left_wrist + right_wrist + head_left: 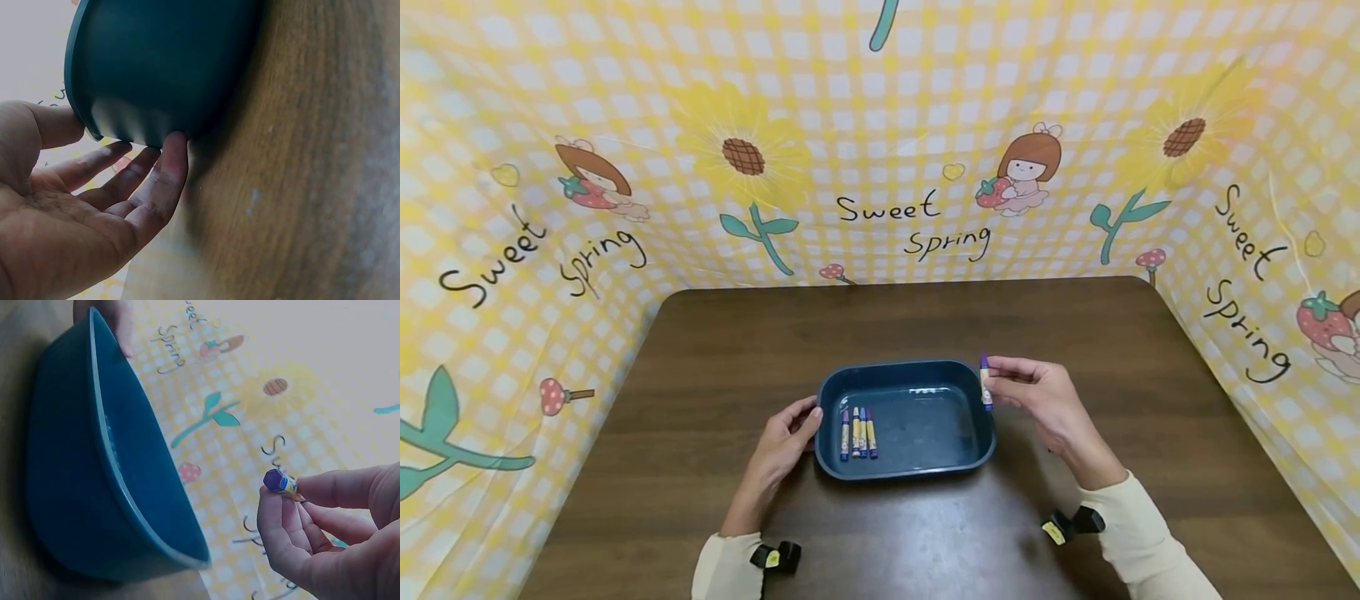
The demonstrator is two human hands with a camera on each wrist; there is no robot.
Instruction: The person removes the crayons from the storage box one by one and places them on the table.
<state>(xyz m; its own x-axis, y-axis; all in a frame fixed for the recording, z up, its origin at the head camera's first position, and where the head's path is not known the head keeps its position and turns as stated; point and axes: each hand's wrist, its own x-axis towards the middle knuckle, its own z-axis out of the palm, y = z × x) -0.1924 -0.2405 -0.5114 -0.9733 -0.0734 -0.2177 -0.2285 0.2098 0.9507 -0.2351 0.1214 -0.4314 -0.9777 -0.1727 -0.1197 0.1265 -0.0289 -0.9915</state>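
A dark blue rectangular plastic basin [917, 462] stands on the table. My left hand [782, 446] holds its left end, thumb at the rim and fingertips against the outer wall [162, 69]. Over the basin's right rim, my right hand [1041, 400] pinches a purple crayon [986, 383] with a yellowish wrapper between thumb and fingers. The crayon's flat purple end [273, 479] faces the camera in the right wrist view. Several crayons [859, 433] with purple, yellow and blue tips lie side by side in the left part of the basin.
The brown wooden table [722, 350] is bordered by a yellow checked cloth [887, 150] at the back and both sides. Black straps with small devices [1075, 523] sit at both wrists.
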